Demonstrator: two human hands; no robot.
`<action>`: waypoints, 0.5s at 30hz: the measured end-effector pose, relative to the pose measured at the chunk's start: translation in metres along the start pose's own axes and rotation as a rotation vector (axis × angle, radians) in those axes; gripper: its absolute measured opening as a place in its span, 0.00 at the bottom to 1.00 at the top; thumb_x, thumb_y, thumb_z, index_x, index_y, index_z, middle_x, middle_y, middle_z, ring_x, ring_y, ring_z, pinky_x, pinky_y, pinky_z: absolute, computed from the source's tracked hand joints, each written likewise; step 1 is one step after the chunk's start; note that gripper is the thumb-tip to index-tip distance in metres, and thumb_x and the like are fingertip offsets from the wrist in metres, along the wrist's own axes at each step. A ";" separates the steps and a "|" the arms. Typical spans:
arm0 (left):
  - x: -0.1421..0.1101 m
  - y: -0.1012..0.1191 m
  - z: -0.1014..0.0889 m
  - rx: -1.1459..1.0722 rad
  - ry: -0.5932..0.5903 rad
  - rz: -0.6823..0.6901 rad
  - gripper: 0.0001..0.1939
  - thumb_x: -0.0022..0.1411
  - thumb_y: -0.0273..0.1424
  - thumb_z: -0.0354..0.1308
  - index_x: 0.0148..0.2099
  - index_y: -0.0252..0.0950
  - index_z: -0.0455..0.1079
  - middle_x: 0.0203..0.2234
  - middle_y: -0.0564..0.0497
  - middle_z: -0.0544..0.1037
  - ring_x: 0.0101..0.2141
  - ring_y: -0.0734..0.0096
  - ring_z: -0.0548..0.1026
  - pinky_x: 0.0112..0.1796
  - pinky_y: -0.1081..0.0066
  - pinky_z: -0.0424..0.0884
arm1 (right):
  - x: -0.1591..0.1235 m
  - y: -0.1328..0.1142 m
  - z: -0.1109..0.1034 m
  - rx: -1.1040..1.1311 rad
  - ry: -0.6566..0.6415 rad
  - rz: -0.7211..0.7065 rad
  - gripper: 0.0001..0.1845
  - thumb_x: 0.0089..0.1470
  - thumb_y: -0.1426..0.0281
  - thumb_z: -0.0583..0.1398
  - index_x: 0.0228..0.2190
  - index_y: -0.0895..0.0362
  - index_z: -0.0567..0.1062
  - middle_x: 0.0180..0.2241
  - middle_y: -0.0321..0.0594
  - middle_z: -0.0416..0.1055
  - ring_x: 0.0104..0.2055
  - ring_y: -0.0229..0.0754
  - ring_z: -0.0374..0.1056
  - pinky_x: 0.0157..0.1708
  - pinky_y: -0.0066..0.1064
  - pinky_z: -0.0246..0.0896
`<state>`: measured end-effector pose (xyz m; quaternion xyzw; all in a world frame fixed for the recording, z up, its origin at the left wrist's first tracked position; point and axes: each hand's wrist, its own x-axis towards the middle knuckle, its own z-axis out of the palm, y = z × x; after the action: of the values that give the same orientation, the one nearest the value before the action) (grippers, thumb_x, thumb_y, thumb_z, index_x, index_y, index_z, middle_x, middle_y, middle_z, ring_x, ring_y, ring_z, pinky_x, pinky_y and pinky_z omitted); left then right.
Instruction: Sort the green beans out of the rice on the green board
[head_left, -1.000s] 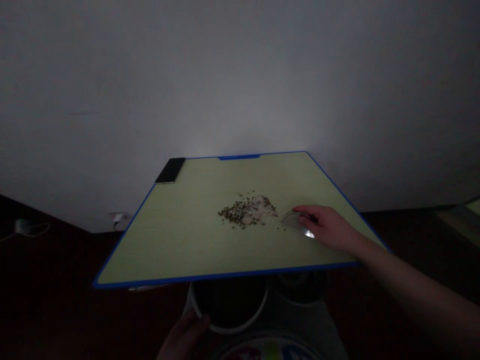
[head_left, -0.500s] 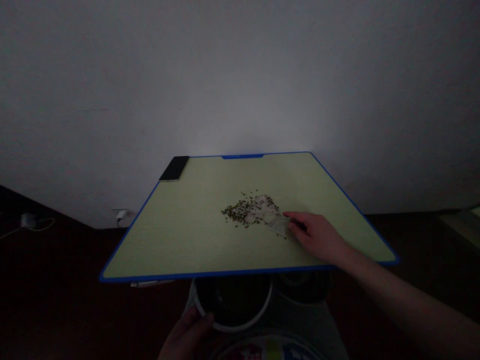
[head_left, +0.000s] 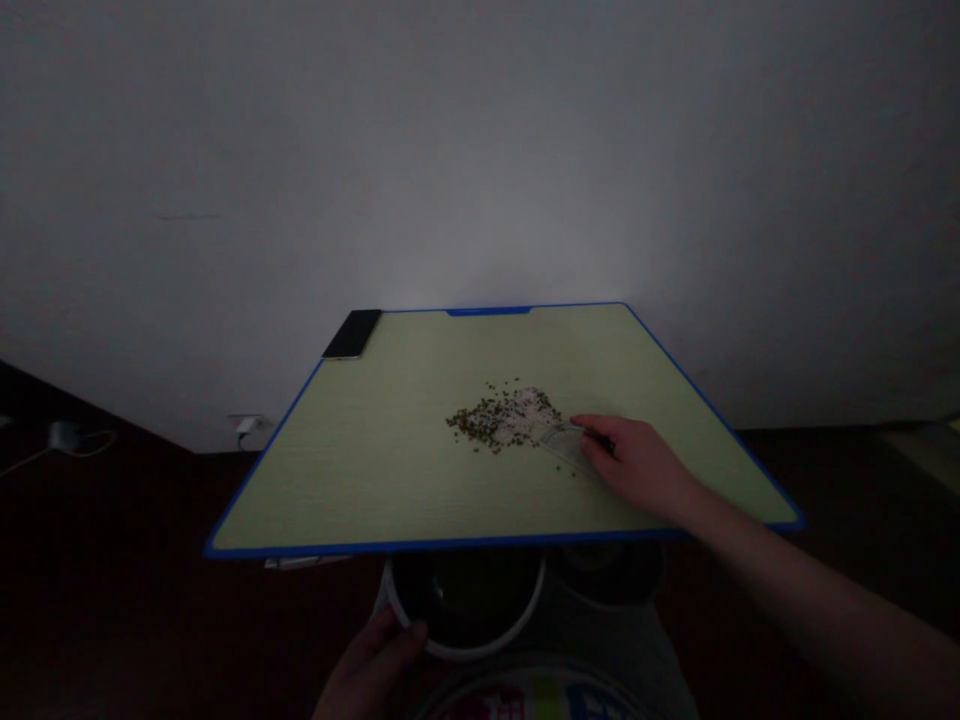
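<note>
A pale green table with a blue rim carries a small heap of mixed dark beans and white grains near its middle. My right hand rests on the table just right of the heap, fingers closed on a small clear dish tilted with its edge against the grains. Below the table's near edge, my left hand grips the rim of a dark bowl with a white rim.
A black phone lies at the table's far left corner. A second dark bowl sits under the table edge to the right. A white wall stands behind; a plug and cable lie on the dark floor at left.
My right hand slid the clear dish leftward from the right side of the table up to the edge of the heap. The left hand stayed on the bowl rim.
</note>
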<state>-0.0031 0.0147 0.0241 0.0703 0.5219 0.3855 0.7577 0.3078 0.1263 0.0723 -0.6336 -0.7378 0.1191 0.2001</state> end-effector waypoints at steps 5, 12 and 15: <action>0.002 -0.003 -0.003 -0.038 -0.005 0.019 0.15 0.44 0.29 0.69 0.38 0.34 0.78 0.33 0.43 0.86 0.45 0.45 0.78 0.46 0.56 0.73 | 0.002 -0.001 -0.001 0.006 -0.010 -0.037 0.20 0.57 0.71 0.53 0.48 0.56 0.76 0.42 0.45 0.78 0.41 0.49 0.74 0.41 0.38 0.67; 0.005 -0.007 -0.005 -0.095 -0.034 -0.009 0.18 0.46 0.28 0.69 0.42 0.36 0.77 0.35 0.43 0.85 0.47 0.45 0.78 0.49 0.55 0.71 | 0.007 -0.001 -0.001 0.000 -0.045 -0.037 0.20 0.57 0.70 0.53 0.48 0.56 0.76 0.40 0.43 0.79 0.39 0.46 0.75 0.39 0.35 0.67; 0.005 -0.006 -0.007 -0.059 -0.030 0.010 0.16 0.46 0.28 0.68 0.41 0.34 0.77 0.36 0.42 0.85 0.48 0.43 0.77 0.49 0.54 0.71 | 0.006 -0.001 -0.002 0.003 -0.066 -0.056 0.20 0.57 0.70 0.52 0.49 0.55 0.76 0.39 0.43 0.79 0.36 0.45 0.75 0.37 0.35 0.67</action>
<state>-0.0049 0.0118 0.0137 0.0565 0.4986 0.4033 0.7652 0.3067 0.1318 0.0756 -0.6083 -0.7612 0.1354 0.1797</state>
